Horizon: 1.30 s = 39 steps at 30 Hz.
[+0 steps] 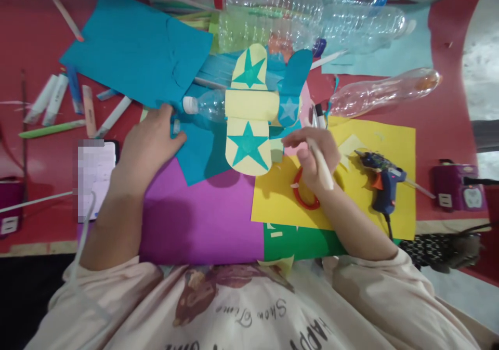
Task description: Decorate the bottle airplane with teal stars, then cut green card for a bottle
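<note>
My right hand [331,150] is closed on a white pen [323,170] above the yellow paper; the pen's tip cannot be made out. My left hand [150,137] rests at the edge of the blue foam sheets [144,53], thumb apart from the fingers and nothing visibly held. Between both hands lies a clear plastic bottle [212,105] with a white cap, wrapped in pale yellow paper [253,105]. Rounded yellow wings with teal stars [248,144] stick out on two sides. At its right end stands a blue tail piece [298,74] bearing a lighter star.
A glue gun [388,183] and a red tape ring [312,204] lie on yellow paper [288,204]. Several clear bottles [268,27] line the back. Markers [56,100] and a phone [95,178] are at left. A purple sheet [206,225] lies in front.
</note>
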Each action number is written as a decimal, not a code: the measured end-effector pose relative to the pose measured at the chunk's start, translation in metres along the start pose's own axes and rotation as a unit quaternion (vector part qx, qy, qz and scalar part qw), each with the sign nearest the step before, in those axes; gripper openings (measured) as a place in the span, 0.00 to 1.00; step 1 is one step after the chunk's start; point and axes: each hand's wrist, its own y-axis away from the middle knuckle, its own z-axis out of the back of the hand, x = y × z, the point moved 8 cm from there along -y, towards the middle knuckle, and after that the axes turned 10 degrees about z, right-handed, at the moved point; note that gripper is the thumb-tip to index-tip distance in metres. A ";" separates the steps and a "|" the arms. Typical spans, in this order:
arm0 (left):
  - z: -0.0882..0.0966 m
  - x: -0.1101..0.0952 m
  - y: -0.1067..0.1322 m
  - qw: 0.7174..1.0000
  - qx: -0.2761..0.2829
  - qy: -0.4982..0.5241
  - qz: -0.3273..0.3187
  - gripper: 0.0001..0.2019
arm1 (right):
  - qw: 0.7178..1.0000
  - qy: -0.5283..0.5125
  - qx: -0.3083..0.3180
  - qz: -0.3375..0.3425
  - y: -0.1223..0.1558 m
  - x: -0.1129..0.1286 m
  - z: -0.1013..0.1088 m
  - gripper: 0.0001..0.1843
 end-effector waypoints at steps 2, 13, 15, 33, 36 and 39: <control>-0.001 -0.012 0.001 0.999 -0.017 0.005 -0.036 0.15 | 0.998 0.003 0.028 0.054 0.003 0.012 -0.008 0.14; 0.015 -0.074 0.010 0.979 0.033 0.147 -0.134 0.08 | 0.946 -0.239 0.110 -0.191 0.016 -0.011 -0.034 0.23; 0.014 -0.085 0.015 0.955 0.062 0.272 -0.103 0.07 | 0.909 -0.314 0.085 -0.261 0.022 -0.018 -0.041 0.19; -0.051 -0.098 0.036 0.751 0.210 0.617 0.107 0.25 | 0.760 -0.488 0.061 -0.425 0.031 -0.021 -0.063 0.13; -0.050 -0.102 0.038 0.758 0.216 0.608 0.100 0.25 | 0.760 -0.476 0.083 -0.434 0.035 -0.020 -0.067 0.19; -0.048 -0.105 0.040 0.765 0.218 0.598 0.098 0.25 | 0.769 -0.463 0.076 -0.433 0.038 -0.019 -0.068 0.22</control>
